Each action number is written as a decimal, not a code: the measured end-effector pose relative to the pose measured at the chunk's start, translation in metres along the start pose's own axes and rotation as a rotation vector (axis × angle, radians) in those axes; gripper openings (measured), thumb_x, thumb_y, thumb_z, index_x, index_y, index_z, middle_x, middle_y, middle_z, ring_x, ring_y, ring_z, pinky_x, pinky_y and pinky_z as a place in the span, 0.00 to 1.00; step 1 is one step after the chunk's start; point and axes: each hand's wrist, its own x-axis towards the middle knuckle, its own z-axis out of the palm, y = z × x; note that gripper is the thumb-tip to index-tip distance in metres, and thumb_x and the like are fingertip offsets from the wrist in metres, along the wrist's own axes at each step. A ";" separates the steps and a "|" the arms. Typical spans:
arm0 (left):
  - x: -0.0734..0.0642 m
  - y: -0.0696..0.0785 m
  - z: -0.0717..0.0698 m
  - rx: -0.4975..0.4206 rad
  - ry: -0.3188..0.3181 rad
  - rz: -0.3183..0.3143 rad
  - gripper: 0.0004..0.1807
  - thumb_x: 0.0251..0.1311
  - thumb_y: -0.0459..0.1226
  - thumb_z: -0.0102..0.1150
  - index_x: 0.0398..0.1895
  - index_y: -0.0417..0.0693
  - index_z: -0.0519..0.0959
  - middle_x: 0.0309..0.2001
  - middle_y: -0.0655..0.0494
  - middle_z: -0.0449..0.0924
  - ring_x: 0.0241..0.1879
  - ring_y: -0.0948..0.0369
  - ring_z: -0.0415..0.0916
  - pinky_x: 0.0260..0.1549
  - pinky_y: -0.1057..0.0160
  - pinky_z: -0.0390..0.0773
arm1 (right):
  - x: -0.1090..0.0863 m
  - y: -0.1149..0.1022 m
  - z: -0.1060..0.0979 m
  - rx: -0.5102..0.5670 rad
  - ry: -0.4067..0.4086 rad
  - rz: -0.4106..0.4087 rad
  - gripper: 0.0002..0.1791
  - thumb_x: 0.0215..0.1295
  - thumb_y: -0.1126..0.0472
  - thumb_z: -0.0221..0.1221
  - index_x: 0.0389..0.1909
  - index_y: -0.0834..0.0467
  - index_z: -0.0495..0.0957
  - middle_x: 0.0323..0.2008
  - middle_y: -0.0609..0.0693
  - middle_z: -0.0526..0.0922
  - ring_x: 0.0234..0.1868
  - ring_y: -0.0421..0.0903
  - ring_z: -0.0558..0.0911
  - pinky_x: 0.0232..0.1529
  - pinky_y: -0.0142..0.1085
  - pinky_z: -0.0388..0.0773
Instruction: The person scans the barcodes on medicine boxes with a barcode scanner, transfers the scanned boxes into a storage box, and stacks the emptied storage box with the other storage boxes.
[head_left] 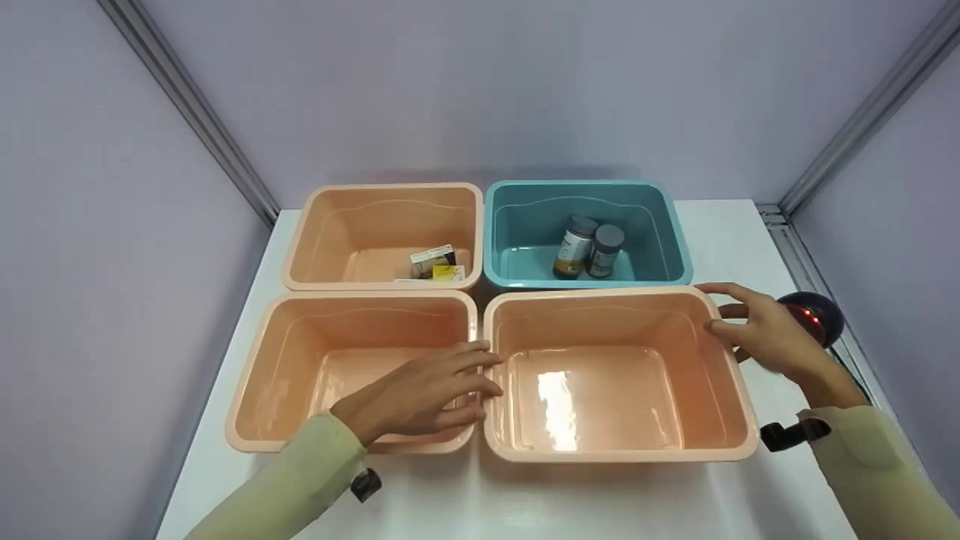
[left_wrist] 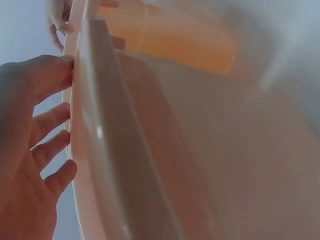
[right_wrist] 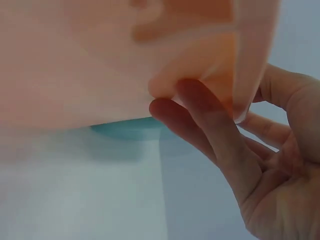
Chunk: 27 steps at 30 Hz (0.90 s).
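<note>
A peach plastic bin point(head_left: 622, 455) at the front right lies between both hands. My right hand point(head_left: 772, 337) grips its far right corner, thumb over the rim. In the right wrist view, fingers of the right hand point(right_wrist: 250, 170) reach under the rim against the outer wall. My left hand point(head_left: 420, 390) crosses a second peach bin point(head_left: 251, 360) at the front left, its extended fingers touching the first bin's left rim. The left wrist view shows the left hand point(left_wrist: 25, 115) with fingertips right at a rim. Both front bins hold nothing visible.
Behind stand a third peach bin point(head_left: 300, 232) with several small boxes point(head_left: 433, 260) and a teal bin point(head_left: 675, 232) with two grey-capped bottles point(head_left: 576, 247). A black rounded device point(head_left: 821, 319) with red lights sits at the white table's point(head_left: 720, 232) right edge. Walls enclose the back and sides.
</note>
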 end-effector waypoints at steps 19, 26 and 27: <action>-0.003 0.015 -0.067 0.066 0.219 0.161 0.29 0.71 0.65 0.64 0.55 0.51 0.83 0.62 0.56 0.84 0.76 0.51 0.73 0.78 0.49 0.76 | 0.004 -0.098 -0.044 -0.061 0.009 -0.028 0.32 0.80 0.61 0.60 0.81 0.56 0.65 0.57 0.64 0.86 0.39 0.45 0.92 0.36 0.43 0.94; -0.024 0.007 -0.100 0.105 0.344 0.118 0.19 0.79 0.55 0.60 0.47 0.49 0.84 0.55 0.54 0.86 0.73 0.49 0.76 0.75 0.50 0.79 | 0.020 -0.143 -0.039 -0.025 -0.004 0.006 0.31 0.76 0.64 0.59 0.78 0.51 0.66 0.53 0.55 0.86 0.35 0.46 0.90 0.36 0.43 0.94; -0.026 0.007 -0.104 0.107 0.360 0.125 0.18 0.79 0.53 0.60 0.46 0.49 0.84 0.54 0.54 0.86 0.73 0.48 0.76 0.75 0.51 0.79 | 0.021 -0.148 -0.039 -0.032 -0.010 0.007 0.32 0.76 0.64 0.59 0.78 0.51 0.66 0.54 0.55 0.86 0.36 0.45 0.90 0.37 0.43 0.94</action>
